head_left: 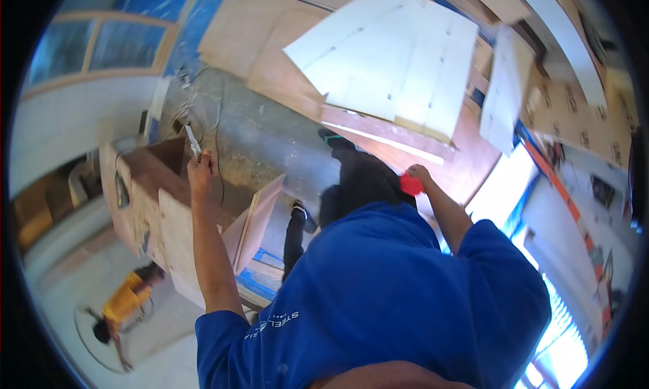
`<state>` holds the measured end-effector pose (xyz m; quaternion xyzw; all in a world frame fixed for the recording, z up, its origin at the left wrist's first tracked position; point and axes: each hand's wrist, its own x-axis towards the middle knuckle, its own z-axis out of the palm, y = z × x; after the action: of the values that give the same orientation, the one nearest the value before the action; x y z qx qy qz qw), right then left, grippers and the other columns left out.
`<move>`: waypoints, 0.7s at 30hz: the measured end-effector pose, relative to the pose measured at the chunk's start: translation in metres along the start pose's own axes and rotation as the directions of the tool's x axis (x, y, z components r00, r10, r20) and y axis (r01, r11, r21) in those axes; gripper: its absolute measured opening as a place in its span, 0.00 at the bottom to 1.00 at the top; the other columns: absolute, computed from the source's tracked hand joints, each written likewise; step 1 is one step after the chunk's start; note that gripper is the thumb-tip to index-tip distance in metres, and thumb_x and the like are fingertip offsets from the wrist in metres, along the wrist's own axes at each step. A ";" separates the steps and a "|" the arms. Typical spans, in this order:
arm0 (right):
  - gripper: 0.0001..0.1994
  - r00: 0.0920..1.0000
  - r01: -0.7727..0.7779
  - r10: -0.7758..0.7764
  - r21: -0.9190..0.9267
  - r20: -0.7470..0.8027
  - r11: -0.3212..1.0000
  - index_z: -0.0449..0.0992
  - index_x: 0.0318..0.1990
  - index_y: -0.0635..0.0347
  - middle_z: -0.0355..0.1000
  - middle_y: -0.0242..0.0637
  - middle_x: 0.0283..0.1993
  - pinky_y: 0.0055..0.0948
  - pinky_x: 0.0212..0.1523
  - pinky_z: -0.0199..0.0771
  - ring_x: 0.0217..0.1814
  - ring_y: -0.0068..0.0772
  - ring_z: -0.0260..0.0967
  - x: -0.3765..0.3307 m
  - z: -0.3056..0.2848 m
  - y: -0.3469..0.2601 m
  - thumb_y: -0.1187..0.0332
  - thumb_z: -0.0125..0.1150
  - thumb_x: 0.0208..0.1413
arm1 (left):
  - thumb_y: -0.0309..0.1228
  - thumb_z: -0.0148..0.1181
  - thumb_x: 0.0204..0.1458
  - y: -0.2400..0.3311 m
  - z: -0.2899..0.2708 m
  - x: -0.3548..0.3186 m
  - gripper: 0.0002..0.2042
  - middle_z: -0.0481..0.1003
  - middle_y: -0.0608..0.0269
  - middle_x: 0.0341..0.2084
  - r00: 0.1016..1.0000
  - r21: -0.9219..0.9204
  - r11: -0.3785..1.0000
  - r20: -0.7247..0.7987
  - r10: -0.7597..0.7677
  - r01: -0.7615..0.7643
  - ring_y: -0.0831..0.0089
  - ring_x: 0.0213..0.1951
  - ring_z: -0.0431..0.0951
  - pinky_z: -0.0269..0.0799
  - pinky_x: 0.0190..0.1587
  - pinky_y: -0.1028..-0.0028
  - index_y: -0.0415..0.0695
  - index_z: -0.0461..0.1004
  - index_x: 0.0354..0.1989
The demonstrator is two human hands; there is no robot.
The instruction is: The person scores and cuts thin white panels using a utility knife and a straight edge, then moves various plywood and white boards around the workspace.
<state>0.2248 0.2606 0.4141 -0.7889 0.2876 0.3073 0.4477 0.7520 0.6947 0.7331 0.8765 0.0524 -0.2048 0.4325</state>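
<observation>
My left hand [201, 171] is raised at arm's length on the left, its fingers wrapped round a slim silver metal piece [193, 141] that points up and away. Its exact kind is too small to tell. Behind and below that hand stands an open-topped plywood box [177, 216] on the bench. My right hand [420, 173], in front of my right hip, is closed on a bright red rounded object [410, 184]; the fingers partly cover it and I cannot make out its kind.
Large white panels [399, 64] lie on brown boards ahead. A loose board [260, 216] leans by the box. Cables [184, 108] trail on the grey floor [247, 132]. At the lower left, another person in a yellow top [128, 299] bends low. Boards [578, 112] stand at right.
</observation>
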 end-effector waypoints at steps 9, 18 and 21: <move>0.14 0.904 0.008 0.159 0.386 -0.398 0.922 0.76 0.44 0.62 0.77 0.40 0.37 0.31 0.30 0.78 0.35 0.33 0.78 0.035 -0.067 -0.105 0.60 0.58 0.59 | 0.46 0.56 0.57 -0.128 0.056 0.038 0.22 0.74 0.46 0.21 0.867 0.626 0.776 0.341 -0.365 0.081 0.59 0.23 0.77 0.71 0.29 0.56 0.34 0.76 0.28; 0.28 0.946 0.217 -0.125 0.300 -0.298 0.929 0.76 0.55 0.59 0.77 0.47 0.49 0.42 0.52 0.74 0.52 0.46 0.74 0.034 -0.047 -0.307 0.47 0.63 0.54 | 0.41 0.60 0.60 -0.068 0.039 0.070 0.15 0.70 0.64 0.17 0.680 0.524 0.787 0.448 -0.580 0.326 0.75 0.17 0.66 0.59 0.18 0.73 0.41 0.74 0.29; 0.29 0.943 0.255 -0.206 0.169 -0.262 0.952 0.77 0.55 0.53 0.76 0.48 0.51 0.52 0.55 0.70 0.58 0.53 0.71 0.028 0.003 -0.322 0.43 0.63 0.52 | 0.42 0.62 0.58 -0.060 0.050 0.125 0.16 0.68 0.66 0.16 0.659 0.532 0.841 0.599 -0.455 0.096 0.77 0.15 0.64 0.57 0.18 0.73 0.41 0.75 0.27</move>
<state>0.4764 0.3978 0.5629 -0.7995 0.2747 0.1240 0.5195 0.8334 0.6823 0.6110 0.7862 -0.0299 -0.5953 0.1631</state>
